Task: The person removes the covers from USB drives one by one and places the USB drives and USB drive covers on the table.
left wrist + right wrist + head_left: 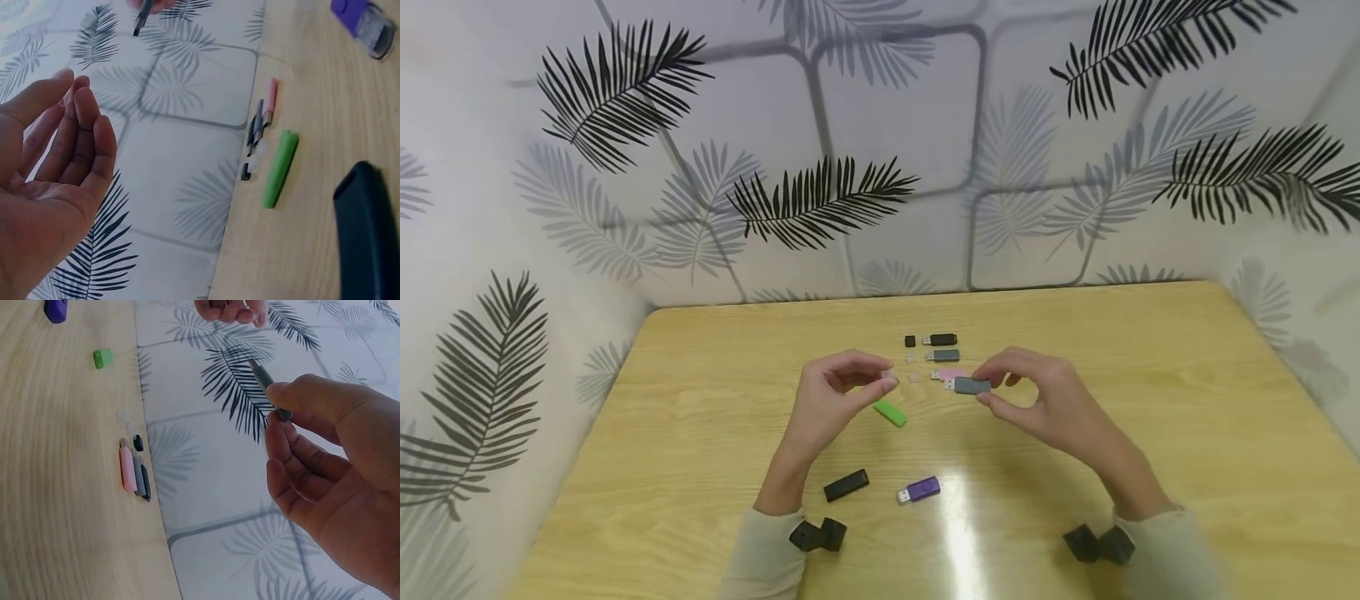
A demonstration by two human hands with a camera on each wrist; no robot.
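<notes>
Grey USB stick [972, 386] is held above the table [700, 375], rear end pinched in the right hand [1051, 406], plug [950, 384] facing left; left hand [827, 400] pinches 1 translucent cap [887, 374].

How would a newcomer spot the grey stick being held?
Look at the wooden table, then at the person's right hand above it. It pinches a grey USB stick by its end, metal plug pointing toward the left hand. A similar grey stick lies beyond, on the table; only this one is held up.
</notes>
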